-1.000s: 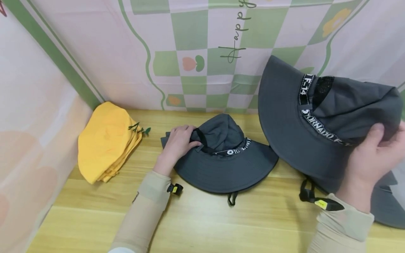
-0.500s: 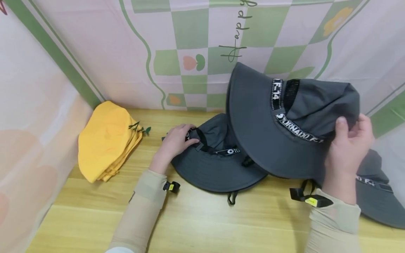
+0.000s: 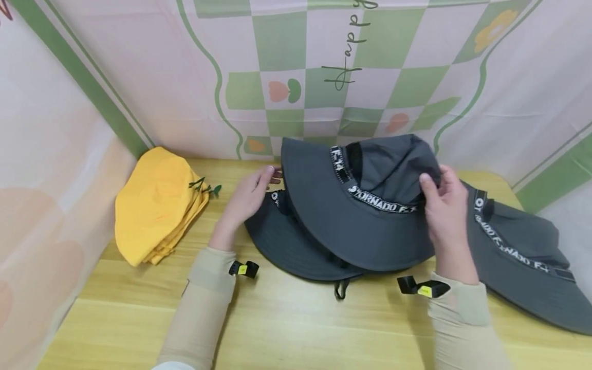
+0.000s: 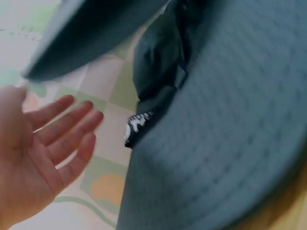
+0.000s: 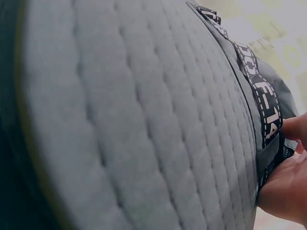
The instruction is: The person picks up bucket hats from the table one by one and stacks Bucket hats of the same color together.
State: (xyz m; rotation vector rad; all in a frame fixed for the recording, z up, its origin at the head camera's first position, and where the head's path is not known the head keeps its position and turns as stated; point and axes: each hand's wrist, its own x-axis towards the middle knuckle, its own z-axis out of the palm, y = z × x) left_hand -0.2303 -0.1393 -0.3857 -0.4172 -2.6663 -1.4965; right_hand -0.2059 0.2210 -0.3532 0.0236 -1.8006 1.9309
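Note:
My right hand pinches the crown of a dark grey bucket hat, thumb in front, with a black-and-white lettered band. This hat is tilted over a second dark grey hat on the table and hides most of its crown. In the right wrist view, the stitched brim fills the frame beside my right hand. At the left edges of both hats is my left hand. The left wrist view shows its fingers loosely spread, holding nothing, apart from the lower hat's brim.
Another dark grey hat lies to the right, partly behind my right hand. A stack of yellow hats with a green sprig sits at the left. A patterned cloth hangs behind the wooden table.
My right hand has carried the grey hat left and down over the second hat. My left hand has let go of the second hat and drawn slightly left.

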